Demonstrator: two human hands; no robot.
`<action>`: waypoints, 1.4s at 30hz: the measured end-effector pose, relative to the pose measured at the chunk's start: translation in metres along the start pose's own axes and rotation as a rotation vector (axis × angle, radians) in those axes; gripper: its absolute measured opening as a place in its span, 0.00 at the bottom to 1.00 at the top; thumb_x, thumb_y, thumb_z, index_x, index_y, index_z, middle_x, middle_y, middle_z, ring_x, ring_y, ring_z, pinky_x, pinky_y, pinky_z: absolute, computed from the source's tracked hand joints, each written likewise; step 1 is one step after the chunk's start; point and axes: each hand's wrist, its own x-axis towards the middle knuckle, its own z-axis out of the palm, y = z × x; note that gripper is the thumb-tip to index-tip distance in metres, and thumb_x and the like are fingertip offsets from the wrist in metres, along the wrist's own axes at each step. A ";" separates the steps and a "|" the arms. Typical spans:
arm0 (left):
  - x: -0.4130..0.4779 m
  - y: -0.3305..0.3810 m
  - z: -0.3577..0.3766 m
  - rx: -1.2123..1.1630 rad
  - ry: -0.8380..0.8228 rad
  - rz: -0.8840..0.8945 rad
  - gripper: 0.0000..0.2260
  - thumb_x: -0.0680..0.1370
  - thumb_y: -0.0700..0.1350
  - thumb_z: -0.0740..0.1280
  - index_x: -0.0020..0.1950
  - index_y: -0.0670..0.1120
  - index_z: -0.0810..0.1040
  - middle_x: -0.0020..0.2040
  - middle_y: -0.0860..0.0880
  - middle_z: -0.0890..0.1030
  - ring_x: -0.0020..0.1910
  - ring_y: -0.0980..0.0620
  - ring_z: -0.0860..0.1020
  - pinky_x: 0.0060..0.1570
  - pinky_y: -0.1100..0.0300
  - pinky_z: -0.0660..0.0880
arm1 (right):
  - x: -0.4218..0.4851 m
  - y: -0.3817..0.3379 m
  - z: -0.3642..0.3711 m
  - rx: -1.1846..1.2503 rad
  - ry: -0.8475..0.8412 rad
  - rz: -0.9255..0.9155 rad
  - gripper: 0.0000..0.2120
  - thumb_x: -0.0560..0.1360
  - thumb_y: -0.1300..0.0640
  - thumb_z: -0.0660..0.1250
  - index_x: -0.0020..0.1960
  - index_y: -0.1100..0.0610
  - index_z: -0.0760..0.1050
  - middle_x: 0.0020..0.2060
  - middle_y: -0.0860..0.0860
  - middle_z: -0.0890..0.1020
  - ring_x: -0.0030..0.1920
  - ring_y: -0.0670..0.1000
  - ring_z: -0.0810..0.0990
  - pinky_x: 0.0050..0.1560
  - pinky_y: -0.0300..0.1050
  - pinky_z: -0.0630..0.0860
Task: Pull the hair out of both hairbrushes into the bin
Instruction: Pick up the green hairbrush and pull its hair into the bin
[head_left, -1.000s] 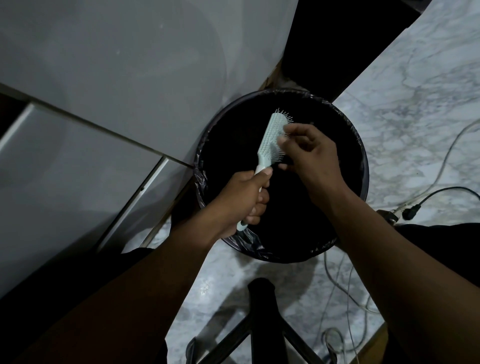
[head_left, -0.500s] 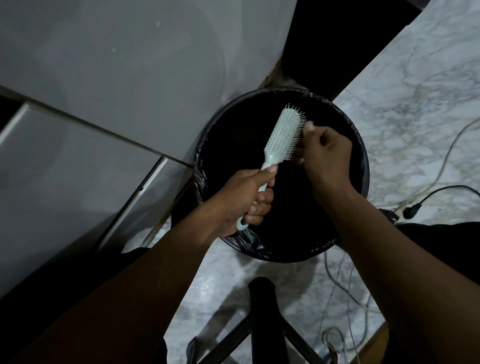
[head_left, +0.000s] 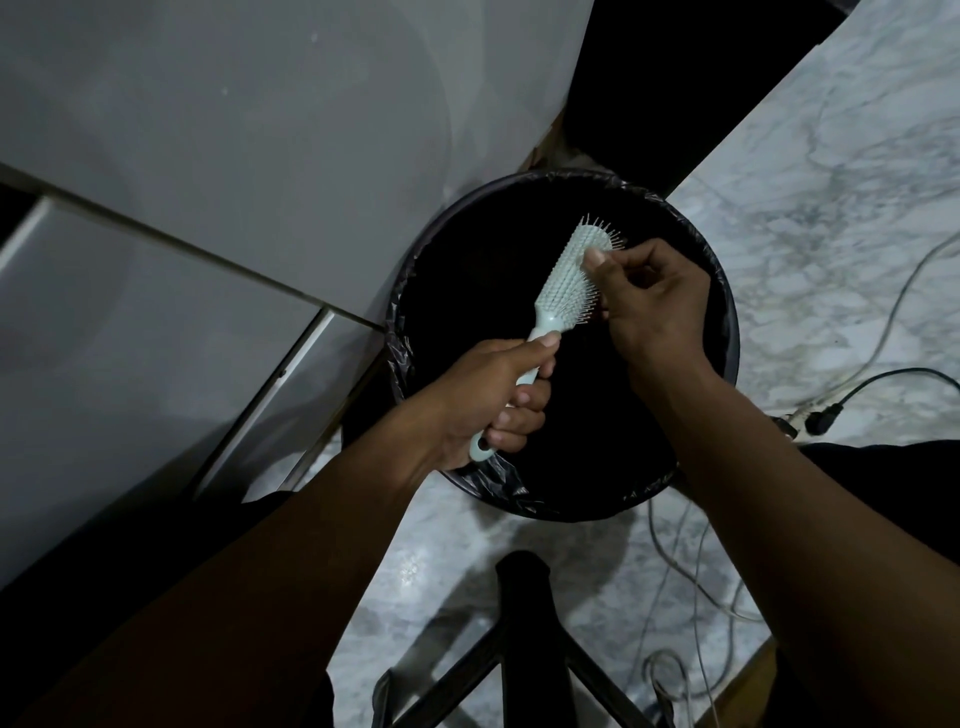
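A pale mint hairbrush (head_left: 563, 283) is held over the round black bin (head_left: 717, 291), which is lined with a black bag. My left hand (head_left: 488, 400) grips the brush by its handle, head pointing up and away. My right hand (head_left: 652, 301) is against the bristles near the tip, thumb and fingers pinched together on them. Any hair between the fingers is too dark and small to make out. Only one brush is in view.
A grey cabinet (head_left: 208, 182) stands left of the bin. The floor is white marble (head_left: 831, 182). Cables and a black plug (head_left: 823, 415) lie to the right. A dark stool or stand leg (head_left: 524, 623) rises just in front of me.
The brush head has turned so its bristles face more toward me. My right hand moved up along the bristles toward the tip and pinched there.
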 end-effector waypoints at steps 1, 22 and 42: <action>0.000 0.000 0.000 0.001 0.001 -0.002 0.14 0.84 0.53 0.62 0.42 0.46 0.69 0.28 0.51 0.62 0.18 0.59 0.59 0.18 0.70 0.55 | 0.001 0.001 0.000 -0.013 0.013 0.004 0.10 0.73 0.51 0.76 0.36 0.51 0.78 0.34 0.45 0.83 0.34 0.43 0.80 0.43 0.47 0.79; 0.003 -0.003 -0.006 0.005 0.078 -0.030 0.14 0.84 0.53 0.62 0.43 0.46 0.69 0.28 0.51 0.62 0.19 0.59 0.60 0.18 0.69 0.55 | -0.009 0.001 0.001 0.019 -0.184 0.117 0.06 0.74 0.57 0.76 0.50 0.55 0.82 0.42 0.50 0.85 0.40 0.45 0.85 0.39 0.42 0.82; 0.009 -0.007 -0.002 0.248 0.305 0.131 0.14 0.84 0.54 0.61 0.44 0.46 0.69 0.26 0.52 0.65 0.19 0.57 0.61 0.20 0.68 0.59 | 0.001 0.005 0.009 0.193 -0.056 0.418 0.03 0.82 0.58 0.63 0.50 0.54 0.69 0.38 0.51 0.77 0.32 0.48 0.78 0.34 0.44 0.76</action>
